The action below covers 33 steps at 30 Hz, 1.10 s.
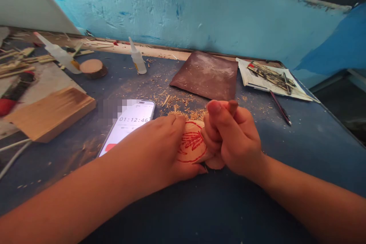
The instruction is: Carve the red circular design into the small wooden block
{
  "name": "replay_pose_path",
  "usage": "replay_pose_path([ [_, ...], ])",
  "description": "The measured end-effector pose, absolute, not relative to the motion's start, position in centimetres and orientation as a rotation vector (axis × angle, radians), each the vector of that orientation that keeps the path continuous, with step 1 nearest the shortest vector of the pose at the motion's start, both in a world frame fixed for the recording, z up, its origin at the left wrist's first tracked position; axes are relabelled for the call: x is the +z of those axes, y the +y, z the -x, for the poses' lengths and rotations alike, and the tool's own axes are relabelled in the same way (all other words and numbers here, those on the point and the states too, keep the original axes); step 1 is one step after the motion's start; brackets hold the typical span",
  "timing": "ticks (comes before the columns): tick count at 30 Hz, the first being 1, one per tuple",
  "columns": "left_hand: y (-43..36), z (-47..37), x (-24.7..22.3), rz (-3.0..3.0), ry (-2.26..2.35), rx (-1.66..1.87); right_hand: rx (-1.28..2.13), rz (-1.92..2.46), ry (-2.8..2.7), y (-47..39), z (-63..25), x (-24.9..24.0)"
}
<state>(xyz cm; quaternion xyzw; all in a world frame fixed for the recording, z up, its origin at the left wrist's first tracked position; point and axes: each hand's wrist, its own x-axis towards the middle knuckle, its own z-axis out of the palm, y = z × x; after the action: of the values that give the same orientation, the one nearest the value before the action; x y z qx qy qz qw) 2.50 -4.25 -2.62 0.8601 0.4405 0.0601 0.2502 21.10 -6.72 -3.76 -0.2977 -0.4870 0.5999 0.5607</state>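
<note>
A pale wooden piece [190, 145] bears a red circle with a leaf-like drawing inside it. My left hand [162, 146] grips it from the left side, fingers over the far edge and thumb along the near edge. At its right side, my right hand [233, 135] is closed in a fist around a tool whose brown handle end [232, 106] sticks out beside the thumb. The rest of that tool is hidden by the fingers, so its kind does not show. Wood shavings [183, 105] lie just beyond the wooden piece.
A phone [134, 118] showing a timer lies left of my hands. Dark sandpaper [208, 74], two glue bottles [138, 59], a wood block [51, 110] and a round wood slice [93, 68] lie around. At the right are a pen [280, 108] and paper [246, 78] with scraps.
</note>
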Motion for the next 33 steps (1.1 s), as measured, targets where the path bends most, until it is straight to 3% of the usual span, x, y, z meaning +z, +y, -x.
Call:
replay_pose_path([
  [9,-4.1,-2.9,-1.6,-2.341,1.273,-0.018,1.477,0.64,-1.061,-5.6,-21.9,-1.8],
  [18,-4.2,-2.8,-2.0,-2.335,1.297,0.023,1.499,0.568,-1.163,-6.3,-21.5,-3.6],
  [27,-4.3,-2.8,-1.6,-2.353,1.322,-0.001,1.529,0.611,-1.14,-6.3,-22.1,-1.5],
  [33,-4.4,-2.9,-2.2,-2.307,1.312,0.077,1.53,0.466,-1.269,-7.2,-22.1,-3.5],
])
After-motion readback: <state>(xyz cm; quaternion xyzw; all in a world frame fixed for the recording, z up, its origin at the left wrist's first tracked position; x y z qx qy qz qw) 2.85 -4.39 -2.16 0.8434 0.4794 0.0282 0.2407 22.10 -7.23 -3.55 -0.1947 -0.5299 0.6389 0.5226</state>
